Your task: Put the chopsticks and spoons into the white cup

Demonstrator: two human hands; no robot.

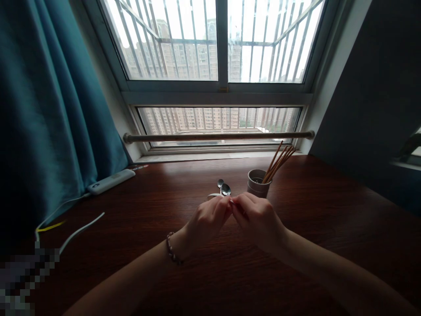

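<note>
My left hand [208,219] and my right hand [256,218] meet fingertip to fingertip above the dark wooden table [315,228]. Both have their fingers curled in a pinch. Two metal spoons [224,188] stick up just behind the fingers; their bowls show above my left hand, and their handles are hidden by the hands. Which hand grips them I cannot make out. A metal cup [258,182] with several wooden chopsticks [278,163] leaning right stands just beyond my right hand. A bead bracelet [171,249] is on my left wrist.
A white power strip [111,181] lies at the back left with white cables [79,229] running toward the table's left edge. A teal curtain [49,109] hangs at left. The window sill and a metal rail [217,137] run along the back.
</note>
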